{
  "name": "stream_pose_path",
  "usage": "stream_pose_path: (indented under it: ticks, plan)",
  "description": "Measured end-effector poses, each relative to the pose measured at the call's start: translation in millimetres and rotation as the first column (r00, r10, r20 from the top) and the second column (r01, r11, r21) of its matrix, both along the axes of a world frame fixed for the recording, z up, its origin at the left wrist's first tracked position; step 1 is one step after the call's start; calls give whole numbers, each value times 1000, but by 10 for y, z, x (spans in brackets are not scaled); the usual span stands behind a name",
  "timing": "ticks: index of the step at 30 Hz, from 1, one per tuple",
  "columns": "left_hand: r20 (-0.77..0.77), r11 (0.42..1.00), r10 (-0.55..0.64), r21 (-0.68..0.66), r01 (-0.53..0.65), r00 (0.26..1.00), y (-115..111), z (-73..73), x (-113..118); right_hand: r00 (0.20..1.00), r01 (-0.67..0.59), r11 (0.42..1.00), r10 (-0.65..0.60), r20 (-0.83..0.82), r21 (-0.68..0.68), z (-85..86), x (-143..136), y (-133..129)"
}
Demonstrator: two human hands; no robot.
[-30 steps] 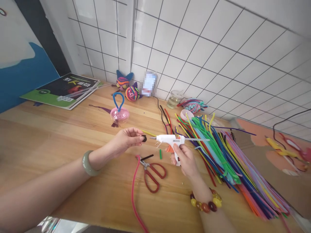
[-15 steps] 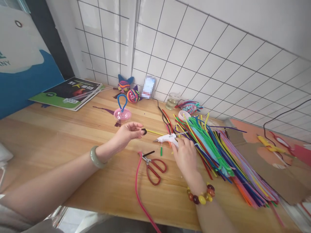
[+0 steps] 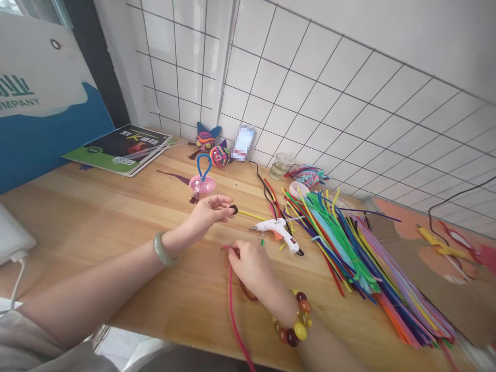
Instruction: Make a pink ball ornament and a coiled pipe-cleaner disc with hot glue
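Head view: left hand (image 3: pixel 205 217) pinches black piece (image 3: pixel 234 210) inside table edge (image 3: pixel 174 338).

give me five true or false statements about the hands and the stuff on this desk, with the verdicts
1. The left hand pinches a small dark piece. True.
2. The right hand is gripping the white glue gun. False: the gun lies on the desk, and that hand is at the pink strip.
3. The green bangle is on the right wrist. False: it is on the left; the right has a beaded bracelet.
4. The phone is propped up by the tiled wall. True.
5. The magazine is closed. True.
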State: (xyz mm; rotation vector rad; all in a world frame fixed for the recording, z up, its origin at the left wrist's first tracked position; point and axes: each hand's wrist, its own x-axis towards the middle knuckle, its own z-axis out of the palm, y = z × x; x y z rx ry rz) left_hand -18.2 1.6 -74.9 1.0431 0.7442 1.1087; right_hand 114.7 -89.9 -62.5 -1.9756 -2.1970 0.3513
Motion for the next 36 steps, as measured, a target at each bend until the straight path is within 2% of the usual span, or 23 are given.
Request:
stream_pose_path:
  ticks: [3,6,9,11,13,16,20,24,32,36]
  plan:
    - [32,999,-3,-51,5,999,-4,-1,5,974,26,999,-14,-224,47,-11,84,19]
    - [75,992,-31,-120,40,997,-49,31,17,873,48,990,25,-488,135,1,201,44]
    - [107,979,-85,-175,103,991,-126,75,40,781,132,958,57,-622,254,40,312,79]
    - [115,969,-134,-194,154,984,-181,100,59,777,195,917,72,-625,348,71,364,93]
    - [113,959,-169,-209,190,979,-229,118,78,805,224,871,88,-587,437,96,395,97]
    - [131,939,-203,-253,231,970,-286,128,99,848,197,824,129,-515,531,111,408,87]
    - [177,909,-248,-298,292,952,-342,124,119,867,147,799,180,-465,583,101,401,72]
    - [180,892,-289,-305,333,940,-381,129,149,863,143,792,194,-466,594,87,391,70]
    - [215,887,-241,-345,305,946,-407,168,175,798,168,851,180,-576,498,116,363,54]
    - [236,887,-223,-354,297,946,-415,162,176,780,173,860,177,-600,479,133,365,52]
